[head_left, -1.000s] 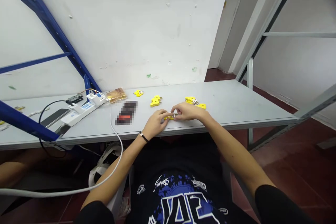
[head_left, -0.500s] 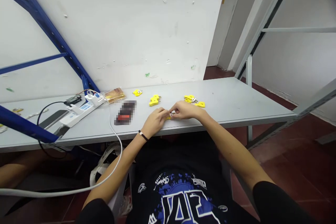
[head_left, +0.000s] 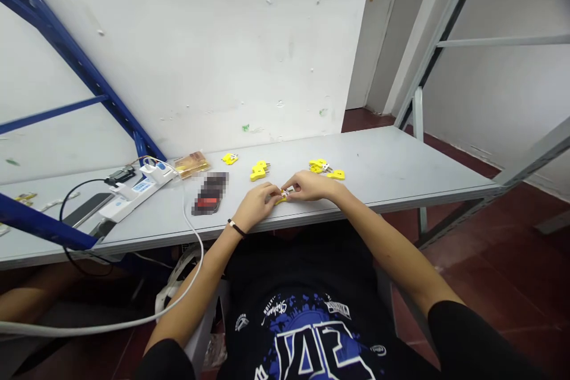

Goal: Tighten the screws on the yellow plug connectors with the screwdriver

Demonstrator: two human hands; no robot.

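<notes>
Near the front edge of the table, a small yellow plug (head_left: 284, 195) with a white insert lies between my two hands. My left hand (head_left: 258, 204) has its fingers closed on the yellow body from the left. From the right, my right hand (head_left: 308, 186) pinches at the white insert and prongs. My fingertips partly cover the plug. Behind my hands lie yellow plugs with prongs (head_left: 259, 171). Farther right is a group of yellow plug parts (head_left: 319, 165), with a yellow piece (head_left: 336, 175) beside it. Another yellow plug part (head_left: 230, 158) lies toward the wall.
A blurred dark phone-like object (head_left: 210, 193) lies left of my hands. Beyond it are a plastic packet (head_left: 191, 164) and a white power strip (head_left: 133, 194). A white cable (head_left: 199, 234) hangs over the front edge. A blue rack post (head_left: 80, 59) rises at left.
My fingers have shifted slightly, so more of the yellow plug and its white insert shows between them. The whole view has moved a little.
</notes>
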